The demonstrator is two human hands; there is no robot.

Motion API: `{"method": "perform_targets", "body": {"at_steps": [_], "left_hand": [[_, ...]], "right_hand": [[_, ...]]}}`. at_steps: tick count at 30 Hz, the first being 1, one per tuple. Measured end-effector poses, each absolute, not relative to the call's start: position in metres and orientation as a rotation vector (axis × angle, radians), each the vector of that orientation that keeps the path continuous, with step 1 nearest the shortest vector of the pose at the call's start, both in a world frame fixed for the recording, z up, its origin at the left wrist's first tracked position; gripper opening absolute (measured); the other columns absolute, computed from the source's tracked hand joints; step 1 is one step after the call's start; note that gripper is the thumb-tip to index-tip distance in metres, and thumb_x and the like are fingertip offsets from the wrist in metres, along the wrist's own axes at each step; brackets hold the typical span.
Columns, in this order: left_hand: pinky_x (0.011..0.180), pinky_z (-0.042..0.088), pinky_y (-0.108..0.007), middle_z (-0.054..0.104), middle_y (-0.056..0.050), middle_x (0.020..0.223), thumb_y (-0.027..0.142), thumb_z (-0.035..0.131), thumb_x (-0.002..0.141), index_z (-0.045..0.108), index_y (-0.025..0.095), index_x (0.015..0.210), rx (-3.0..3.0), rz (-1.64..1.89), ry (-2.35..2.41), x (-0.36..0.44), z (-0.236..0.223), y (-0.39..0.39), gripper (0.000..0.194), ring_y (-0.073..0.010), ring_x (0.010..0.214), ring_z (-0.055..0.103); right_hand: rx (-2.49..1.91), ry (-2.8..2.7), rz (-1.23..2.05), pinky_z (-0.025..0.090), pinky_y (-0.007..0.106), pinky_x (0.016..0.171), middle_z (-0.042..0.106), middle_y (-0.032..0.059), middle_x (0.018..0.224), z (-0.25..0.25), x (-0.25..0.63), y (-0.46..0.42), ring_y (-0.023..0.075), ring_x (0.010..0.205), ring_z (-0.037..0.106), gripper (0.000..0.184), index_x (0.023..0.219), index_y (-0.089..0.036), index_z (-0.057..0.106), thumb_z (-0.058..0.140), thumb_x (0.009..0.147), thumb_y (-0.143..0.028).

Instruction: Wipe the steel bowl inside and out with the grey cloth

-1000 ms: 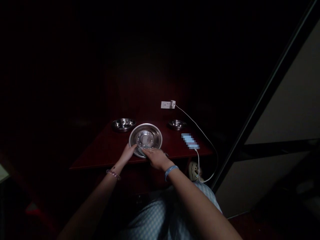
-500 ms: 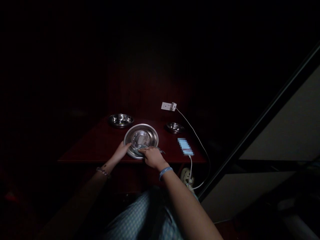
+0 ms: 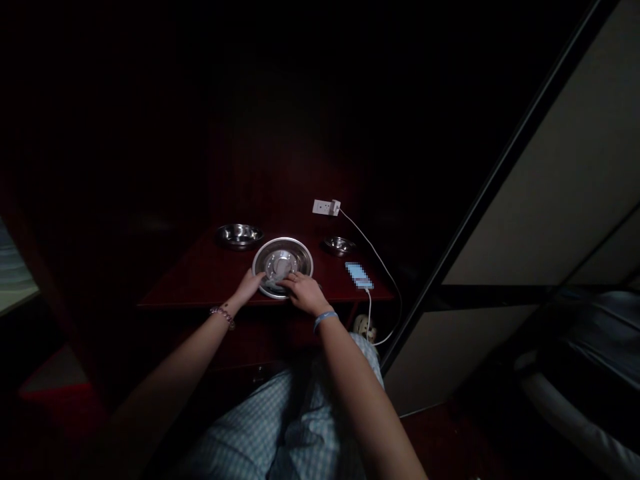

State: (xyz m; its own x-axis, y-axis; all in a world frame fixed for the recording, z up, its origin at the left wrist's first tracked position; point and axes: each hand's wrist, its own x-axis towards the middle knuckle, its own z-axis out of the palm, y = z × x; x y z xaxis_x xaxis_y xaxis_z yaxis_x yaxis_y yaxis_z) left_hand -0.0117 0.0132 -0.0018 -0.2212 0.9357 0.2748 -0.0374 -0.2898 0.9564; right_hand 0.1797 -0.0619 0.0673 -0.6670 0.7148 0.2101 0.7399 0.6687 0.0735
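A shiny steel basin [image 3: 299, 252] is tilted toward me at the front of the dark red table [image 3: 195, 280]. My left hand [image 3: 246, 288] grips its left rim, with the thumb over the inside edge. My right hand [image 3: 307, 293] presses a greyish cloth [image 3: 273, 283] against the near inner wall of the basin. The fingers of that hand are bent over the cloth and partly cover it. A pale patch, perhaps a label or a reflection, shows on the basin's bottom.
Behind the basin stand a steel bowl [image 3: 240, 235] at left and a smaller steel bowl [image 3: 340, 245] at right. A phone [image 3: 359, 275] lies at the right, its white cable [image 3: 379, 259] running to a wall socket [image 3: 323, 207]. A sliding panel's dark frame [image 3: 450, 250] slants past the table's right side.
The right hand has shifted slightly with the cloth along the basin's near inside. My left hand keeps its hold on the rim. The whole view has swung a little.
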Motion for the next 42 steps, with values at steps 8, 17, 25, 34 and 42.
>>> {"method": "perform_targets", "body": {"at_steps": [8, 17, 25, 34, 42], "left_hand": [[0.101, 0.048, -0.045, 0.076, -0.009, 0.092, 0.029, 0.067, 0.056, 0.069, 0.018, 0.083, 1.241, 1.707, 1.036, -0.012, -0.015, 0.03, 0.029, -0.0325, 0.103, 0.068], [0.096, 0.051, -0.041, 0.077, -0.013, 0.097, 0.06, 0.068, 0.068, 0.071, 0.014, 0.094, 1.264, 1.645, 1.067, -0.012, 0.001, 0.011, 0.053, -0.0324, 0.104, 0.068], [0.105, 0.045, -0.036, 0.07, -0.015, 0.121, 0.077, 0.037, 0.083, 0.066, 0.012, 0.119, 1.378, 1.509, 1.202, -0.011, 0.014, -0.008, 0.08, -0.0282, 0.119, 0.062], [0.109, 0.04, -0.035, 0.065, -0.016, 0.131, 0.071, 0.034, 0.088, 0.061, 0.009, 0.129, 1.402, 1.503, 1.235, -0.012, 0.015, -0.011, 0.079, -0.0279, 0.125, 0.059], [0.109, 0.04, -0.036, 0.066, -0.017, 0.129, 0.077, 0.041, 0.082, 0.062, 0.008, 0.128, 1.392, 1.508, 1.148, -0.012, 0.011, -0.005, 0.086, -0.0297, 0.123, 0.06]], "right_hand": [[-1.399, -2.648, -0.213, 0.044, 0.029, 0.1, 0.067, 0.0012, 0.126, 0.061, 0.188, -0.057, 0.0179, 0.116, 0.059, 0.045, 0.131, -0.03, 0.062, 0.048, 0.089, -0.018], [-1.369, -2.64, -0.115, 0.046, 0.03, 0.101, 0.063, 0.0007, 0.136, 0.056, 0.173, -0.066, 0.0186, 0.122, 0.059, 0.049, 0.14, -0.03, 0.054, 0.046, 0.091, -0.028], [-1.414, -2.616, -0.203, 0.045, 0.031, 0.1, 0.066, 0.0015, 0.131, 0.054, 0.175, -0.062, 0.0195, 0.12, 0.06, 0.044, 0.134, -0.031, 0.06, 0.047, 0.093, -0.028], [-1.492, -2.452, -0.496, 0.018, 0.044, 0.118, 0.068, 0.0125, 0.126, 0.046, 0.173, -0.052, 0.0265, 0.13, 0.049, 0.036, 0.12, -0.015, 0.068, 0.05, 0.089, -0.021], [-1.536, -2.31, -0.505, 0.007, 0.049, 0.121, 0.046, 0.0168, 0.15, 0.027, 0.17, -0.043, 0.0281, 0.146, 0.029, 0.053, 0.144, -0.009, 0.048, 0.041, 0.097, -0.032]]}}
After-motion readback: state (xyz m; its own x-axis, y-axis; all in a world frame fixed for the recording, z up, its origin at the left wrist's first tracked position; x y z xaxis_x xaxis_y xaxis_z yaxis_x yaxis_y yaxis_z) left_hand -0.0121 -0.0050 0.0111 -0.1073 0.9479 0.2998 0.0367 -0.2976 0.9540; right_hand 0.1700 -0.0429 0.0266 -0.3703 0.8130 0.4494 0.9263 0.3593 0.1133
